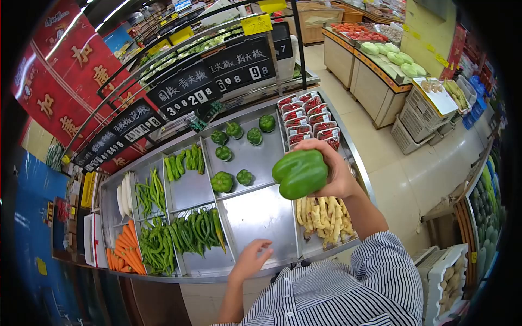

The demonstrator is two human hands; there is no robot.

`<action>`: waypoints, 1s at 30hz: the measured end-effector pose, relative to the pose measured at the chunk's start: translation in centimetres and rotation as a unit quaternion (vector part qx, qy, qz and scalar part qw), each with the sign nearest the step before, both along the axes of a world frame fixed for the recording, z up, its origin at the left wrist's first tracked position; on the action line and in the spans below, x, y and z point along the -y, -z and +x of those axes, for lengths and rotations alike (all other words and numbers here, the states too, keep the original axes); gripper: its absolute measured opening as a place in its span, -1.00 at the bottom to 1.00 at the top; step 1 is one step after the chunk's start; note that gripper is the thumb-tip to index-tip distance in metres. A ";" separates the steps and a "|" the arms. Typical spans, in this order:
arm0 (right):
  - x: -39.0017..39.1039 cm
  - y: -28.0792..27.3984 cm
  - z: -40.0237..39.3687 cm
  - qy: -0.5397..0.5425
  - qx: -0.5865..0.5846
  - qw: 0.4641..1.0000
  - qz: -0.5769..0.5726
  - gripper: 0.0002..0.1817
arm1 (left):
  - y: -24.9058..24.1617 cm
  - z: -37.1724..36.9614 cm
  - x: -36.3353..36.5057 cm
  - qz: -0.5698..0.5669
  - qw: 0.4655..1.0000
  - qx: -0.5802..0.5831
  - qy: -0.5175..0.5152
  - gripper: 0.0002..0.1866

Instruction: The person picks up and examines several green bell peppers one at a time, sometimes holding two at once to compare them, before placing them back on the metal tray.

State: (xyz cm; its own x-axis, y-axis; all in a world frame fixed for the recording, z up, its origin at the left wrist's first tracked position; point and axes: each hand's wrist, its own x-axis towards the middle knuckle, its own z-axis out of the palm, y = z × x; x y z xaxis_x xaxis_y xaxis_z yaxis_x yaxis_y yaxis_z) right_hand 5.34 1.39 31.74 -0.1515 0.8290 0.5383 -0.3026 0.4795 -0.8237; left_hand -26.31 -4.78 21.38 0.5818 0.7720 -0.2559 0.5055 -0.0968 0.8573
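The right hand grips a green pepper above the metal tray, a hold best kept light to avoid bruising, while the left hand hangs loosely open, holding nothing.

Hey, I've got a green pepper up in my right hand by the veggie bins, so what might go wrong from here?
The green bell pepper could slip, since only your right hand grips it; your left hand isn't supporting it. If dropped, it might bruise on the metal tray or disturb the pale yellow vegetables nearby.
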 end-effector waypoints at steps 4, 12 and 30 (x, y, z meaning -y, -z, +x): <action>1.2 -0.1 -1.5 0.027 0.112 0.992 0.057 -0.17 | -3.5 0.8 -1.4 0.003 0.983 0.183 0.010 -0.54; 1.8 -0.1 -4.1 -0.005 0.254 0.965 0.066 -0.20 | -6.6 3.8 -2.8 0.077 0.949 0.293 -0.089 -0.05; 1.7 2.3 -5.0 0.032 0.175 0.982 0.054 -0.38 | -3.7 2.5 -2.4 -0.126 0.866 0.467 -0.126 -0.10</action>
State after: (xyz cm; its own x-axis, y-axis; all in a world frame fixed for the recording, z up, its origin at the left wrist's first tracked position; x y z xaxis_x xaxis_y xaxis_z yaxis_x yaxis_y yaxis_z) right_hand 0.38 -0.30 29.45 -0.2924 0.7838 0.5479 0.0248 0.5789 -0.8150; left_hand -23.78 -2.37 25.03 0.4474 0.8926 0.0562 -0.4411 0.1656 0.8821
